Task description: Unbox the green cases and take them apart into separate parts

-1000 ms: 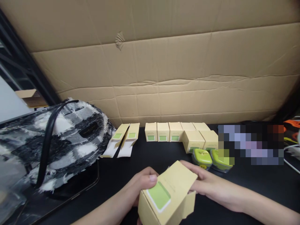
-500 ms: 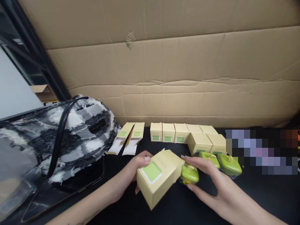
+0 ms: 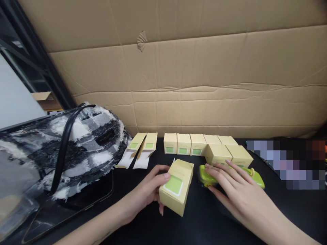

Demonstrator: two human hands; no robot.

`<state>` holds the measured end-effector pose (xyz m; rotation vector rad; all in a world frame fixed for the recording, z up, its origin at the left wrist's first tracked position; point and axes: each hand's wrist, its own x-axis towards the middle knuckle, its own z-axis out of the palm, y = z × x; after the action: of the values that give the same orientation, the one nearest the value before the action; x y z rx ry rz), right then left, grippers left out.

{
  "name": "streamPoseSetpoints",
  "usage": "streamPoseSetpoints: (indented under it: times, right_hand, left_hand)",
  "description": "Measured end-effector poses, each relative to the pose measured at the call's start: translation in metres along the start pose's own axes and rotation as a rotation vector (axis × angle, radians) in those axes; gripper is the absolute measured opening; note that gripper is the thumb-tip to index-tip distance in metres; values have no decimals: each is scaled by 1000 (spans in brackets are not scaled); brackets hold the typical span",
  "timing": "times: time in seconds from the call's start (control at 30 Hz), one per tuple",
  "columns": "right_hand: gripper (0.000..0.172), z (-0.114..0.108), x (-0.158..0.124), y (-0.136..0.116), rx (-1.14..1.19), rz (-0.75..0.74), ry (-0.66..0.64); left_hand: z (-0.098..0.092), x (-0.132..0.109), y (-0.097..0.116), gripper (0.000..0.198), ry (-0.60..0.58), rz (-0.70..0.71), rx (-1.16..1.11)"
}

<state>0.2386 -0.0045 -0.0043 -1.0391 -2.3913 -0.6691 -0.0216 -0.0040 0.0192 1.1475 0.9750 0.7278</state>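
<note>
My left hand (image 3: 155,185) is closed around a pale yellow cardboard box (image 3: 176,200) with a green square label, thumb lying on the label side. The box tilts above the black table. To its right, my right hand (image 3: 235,182) curls over a small green-lidded container (image 3: 208,176), fingers across the top and thumb at the near edge. Beside it, another green container (image 3: 258,178) with a yellow-green loop on its lid shows past my fingers. Whatever else lies under the right hand is hidden.
A row of yellow boxes (image 3: 183,144) stands against the cardboard wall (image 3: 184,75), with two more boxes (image 3: 218,154) in front. Two flattened, partly unfolded boxes (image 3: 144,151) lie left of them. A fuzzy black-and-white bag (image 3: 89,146) fills the left side. A blurred-out patch (image 3: 288,166) covers the right.
The green container in my right hand has moved away from the box, rightward and back, beside the other green ones. My left hand has turned the box more upright and shifted it slightly right.
</note>
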Motion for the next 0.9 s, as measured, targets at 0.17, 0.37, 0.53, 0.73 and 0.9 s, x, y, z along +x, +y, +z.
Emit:
streamPoseSetpoints:
  times: [0.17, 0.37, 0.53, 0.73, 0.9]
  right_hand:
    - [38, -6, 1, -2, -73, 26, 50]
    - [39, -20, -2, -23, 144, -187, 65]
    - [26, -19, -1, -28, 187, -145, 140]
    - [23, -23, -4, -32, 299, -163, 196]
    - [23, -14, -13, -43, 337, -181, 249]
  left_hand:
    - [5, 1, -13, 65, -22, 42, 84]
    - [13, -11, -14, 53, 56, 180, 585]
    - [7, -18, -10, 48, 129, 516, 1233]
    - [-8, -7, -13, 58, -157, 986, 1371]
    - [-6, -5, -8, 68, -150, 1168, 1446]
